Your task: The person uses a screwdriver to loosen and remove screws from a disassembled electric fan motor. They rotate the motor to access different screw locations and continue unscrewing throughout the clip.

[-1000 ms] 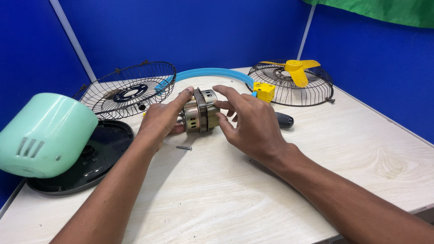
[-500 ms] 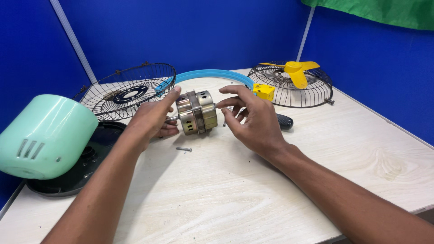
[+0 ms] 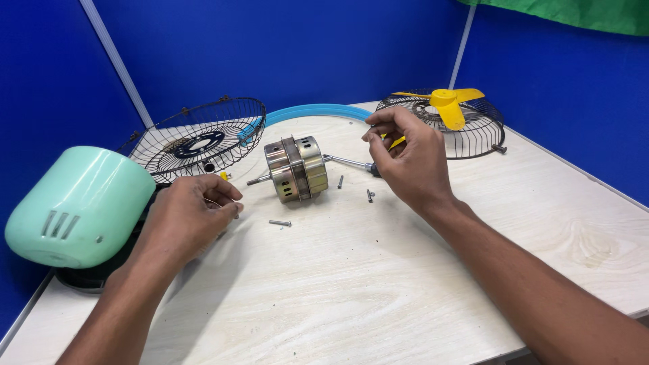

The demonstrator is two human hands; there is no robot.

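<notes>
Nearest you, your two forearms reach in over the pale wooden table (image 3: pixel 378 284). Your left hand (image 3: pixel 186 216) hovers low over the tabletop with its fingers curled in toward the thumb; something small seems pinched at the fingertips, but you cannot tell what from this view. Just right of it a loose screw (image 3: pixel 279 222) lies flat on the wood. To the left of that hand sits the mint-green motor housing (image 3: pixel 78 206), tipped on its side on a dark round base (image 3: pixel 84 277) at the table's edge.

A little farther out, the fan motor (image 3: pixel 296 169) rests on its side on the table — a brass-coloured metal drum with a shaft sticking out each end, touched by neither hand. Two more small screws (image 3: pixel 369 195) lie just right of it. Your right hand (image 3: pixel 409 159) is raised beside the motor's right-hand shaft, fingers bent and gathered at the thumb; what it pinches, if anything, is hidden.

Beyond, the black wire fan guard (image 3: pixel 196 138) leans at the left, a blue plastic ring (image 3: pixel 318 111) curves behind the motor, and at the far right a second wire guard (image 3: pixel 466 128) holds the yellow fan blade (image 3: pixel 446 105) — all against blue partition walls (image 3: pixel 284 47).
</notes>
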